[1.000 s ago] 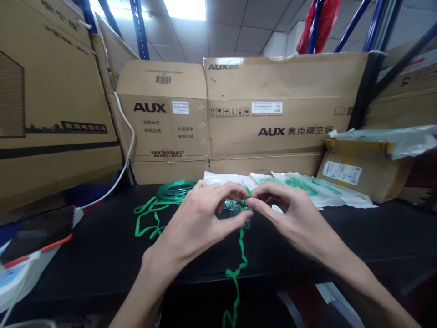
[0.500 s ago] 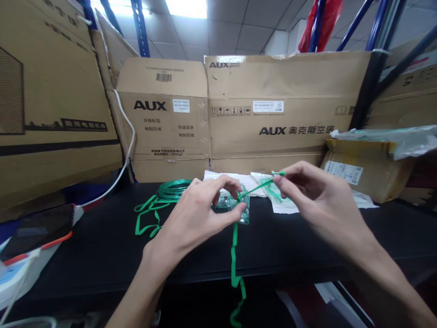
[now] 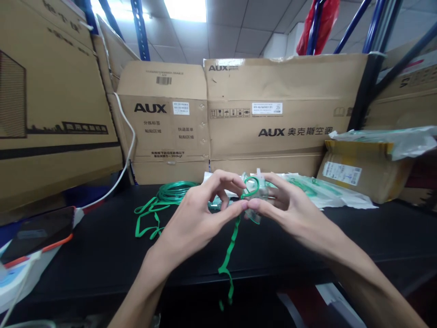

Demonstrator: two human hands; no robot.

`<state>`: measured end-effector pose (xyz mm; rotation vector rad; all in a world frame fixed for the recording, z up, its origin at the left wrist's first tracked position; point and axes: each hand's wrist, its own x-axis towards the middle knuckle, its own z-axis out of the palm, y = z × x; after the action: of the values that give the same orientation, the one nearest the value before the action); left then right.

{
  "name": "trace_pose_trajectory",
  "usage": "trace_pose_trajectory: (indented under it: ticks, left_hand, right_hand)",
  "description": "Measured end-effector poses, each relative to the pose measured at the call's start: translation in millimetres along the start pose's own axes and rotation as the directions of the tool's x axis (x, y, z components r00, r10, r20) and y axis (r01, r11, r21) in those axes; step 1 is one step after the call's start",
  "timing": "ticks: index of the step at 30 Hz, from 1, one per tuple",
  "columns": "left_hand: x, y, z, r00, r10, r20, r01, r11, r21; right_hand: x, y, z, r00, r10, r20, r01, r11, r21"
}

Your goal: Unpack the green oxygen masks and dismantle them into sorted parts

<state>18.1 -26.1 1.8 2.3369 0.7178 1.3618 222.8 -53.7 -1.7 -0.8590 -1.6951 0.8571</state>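
Over the black table, my left hand [image 3: 201,212] pinches a green elastic strap [image 3: 232,246] between thumb and fingers. A short loop of the strap curls up beside the fingertips, and its long tail dangles past the table's front edge. My right hand [image 3: 290,200] is closed around a clear plastic mask [image 3: 260,187], its thumb meeting the left thumb. The mask is partly hidden by the fingers. Behind my left hand lies a coil of green tubing [image 3: 175,191], with another green strap [image 3: 138,225] loose in front of it.
Clear packets [image 3: 327,193] with green contents lie at the back right, by a taped carton [image 3: 362,168] with another bag on top. AUX cardboard [image 3: 266,150] forms the back wall. A phone [image 3: 39,230] and white cable [image 3: 128,150] are at the left.
Half a second ago my right hand was pulling the strap end out to the upper right. It has come back to my left hand and now holds the mask. The hanging tail has swung left.
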Motion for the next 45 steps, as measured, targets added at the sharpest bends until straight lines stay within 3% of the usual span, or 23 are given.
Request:
trace_pose_trajectory:
  ticks: [4, 6, 9, 13, 20, 23, 26, 29, 32, 34, 39, 45]
  left_hand:
    - [2, 2, -1.2, 0.997, -0.072, 0.015, 0.072, 0.997, -0.020]
    - [3, 3, -3.0, 0.985, -0.138, 0.107, 0.134, 0.990, 0.042]
    - [2, 3, -1.4, 0.923, -0.245, 0.297, 0.211, 0.967, 0.143]
    - [-2, 0, 12.3, 0.841, -0.334, 0.426, 0.257, 0.939, 0.228]
    - [-6, 1, 41.6, 0.780, -0.283, 0.559, 0.175, 0.955, 0.239]
    - [-7, 0, 46.7, 0.781, -0.239, 0.577, 0.128, 0.966, 0.226]
    - [-4, -4, 40.9, 0.817, -0.239, 0.525, 0.146, 0.966, 0.213]
    - [1, -8, 26.0, 0.880, -0.274, 0.387, 0.209, 0.957, 0.201]
    - [6, -12, 10.6, 0.927, -0.289, 0.238, 0.251, 0.952, 0.177]
    - [8, -14, 3.8, 0.936, -0.297, 0.189, 0.269, 0.950, 0.162]
    - [9, -14, -1.1, 0.942, -0.314, 0.119, 0.299, 0.946, 0.126]
    - [8, -13, -0.1, 0.949, -0.285, 0.134, 0.274, 0.957, 0.094]
  right_hand:
    - [1, -2, -1, 0.985, -0.069, -0.159, 0.091, 0.987, 0.134]
    - [2, -3, -6, 0.954, -0.119, -0.276, 0.174, 0.967, 0.185]
    - [3, -6, -15, 0.912, -0.143, -0.384, 0.239, 0.947, 0.213]
    - [2, -8, -19, 0.883, -0.156, -0.442, 0.269, 0.941, 0.205]
    - [3, -9, -15, 0.860, -0.182, -0.476, 0.320, 0.920, 0.227]
    - [2, -12, -20, 0.837, -0.206, -0.508, 0.364, 0.902, 0.234]
    - [1, -14, -32, 0.804, -0.228, -0.549, 0.380, 0.908, 0.180]
    - [-1, -12, -45, 0.861, -0.165, -0.482, 0.270, 0.950, 0.156]
    - [-3, -10, -48, 0.959, -0.056, -0.277, 0.101, 0.984, 0.150]
    - [-3, -11, -42, 0.988, -0.023, -0.152, 0.045, 0.989, 0.139]
    - [-3, -9, -18, 1.000, -0.008, 0.029, 0.003, 0.984, 0.181]
    - [-2, -2, -8, 0.995, 0.001, 0.104, -0.023, 0.977, 0.211]
